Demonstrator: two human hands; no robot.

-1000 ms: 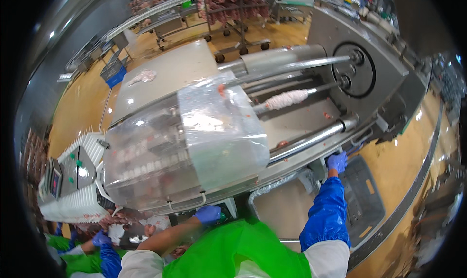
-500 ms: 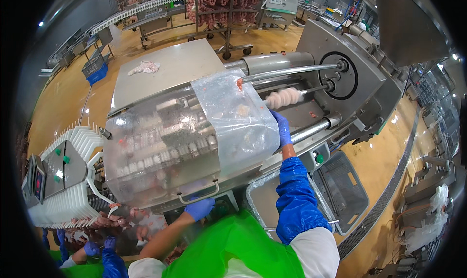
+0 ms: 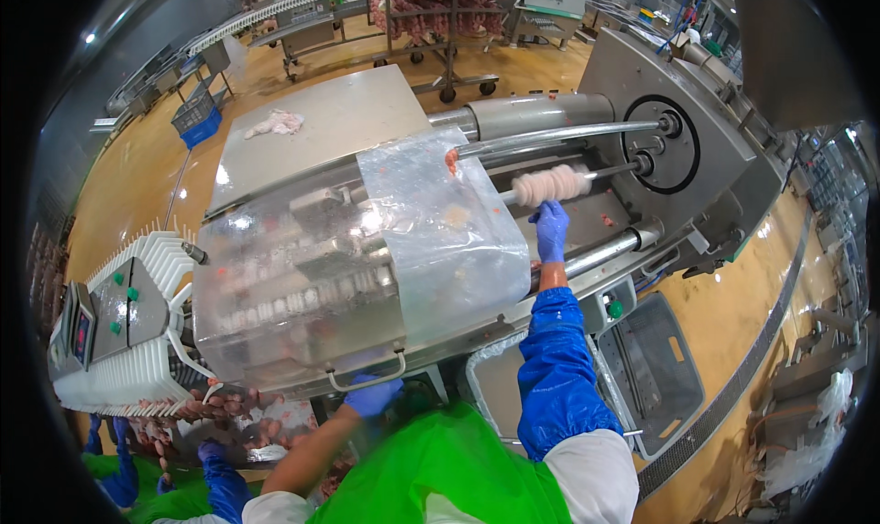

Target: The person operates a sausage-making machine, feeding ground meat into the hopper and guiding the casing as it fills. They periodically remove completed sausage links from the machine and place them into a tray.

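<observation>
My right hand point(image 3: 551, 232) has its fingers drawn together at the casing's point(image 3: 550, 186) lower edge; I can't tell whether they grip it. The casing is already on the rod point(image 3: 610, 170), a bunched length left there. My left hand point(image 3: 374, 396) is by the handle point(image 3: 401, 366), its hold unclear. Links point(image 3: 206, 404) already hang at the left.

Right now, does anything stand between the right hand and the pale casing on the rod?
Nothing visible: the right hand is at the near side of the pale casing, touching or nearly touching; I cannot tell which. The plastic sheet lies to their left.
</observation>
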